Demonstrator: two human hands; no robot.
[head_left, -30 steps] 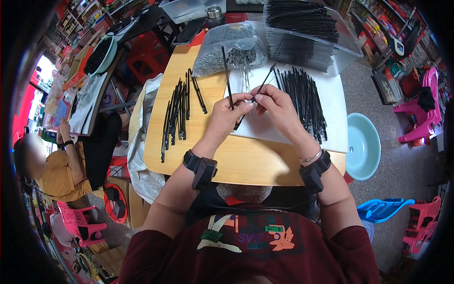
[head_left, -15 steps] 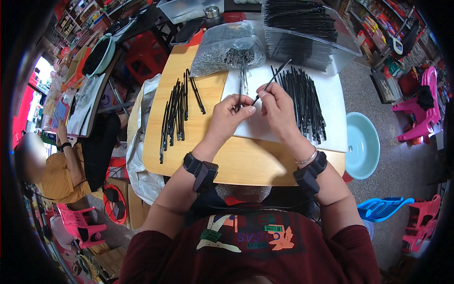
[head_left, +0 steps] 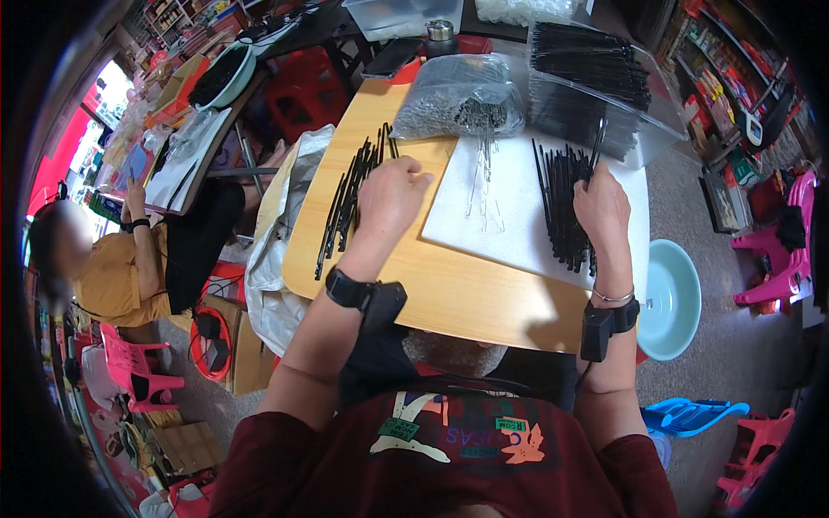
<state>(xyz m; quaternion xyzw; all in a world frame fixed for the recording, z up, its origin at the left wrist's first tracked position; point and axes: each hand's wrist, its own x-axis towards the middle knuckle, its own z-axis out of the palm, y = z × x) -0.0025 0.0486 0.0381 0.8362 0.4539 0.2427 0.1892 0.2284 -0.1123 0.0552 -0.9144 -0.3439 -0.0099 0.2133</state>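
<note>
Lying on the white sheet [head_left: 522,194], right side of the surface [head_left: 389,289]: right bundle of black rods [head_left: 563,211], roughly side by side. Right hand [head_left: 602,207] at the bundle's right edge, curled inward, one rod [head_left: 598,140] sticking up past it. Left group of black rods [head_left: 343,200] on bare wood, left hand [head_left: 393,197] over its upper right part. Fingertips hidden on both hands, so can't tell whether either grip has a rod. Between the hands, thin wires [head_left: 485,181] trail from a clear bag [head_left: 432,99] onto the sheet. Clear bin [head_left: 663,129] with more black rods beyond right hand. Pale blue basin [head_left: 675,298] just off the surface's right edge
</note>
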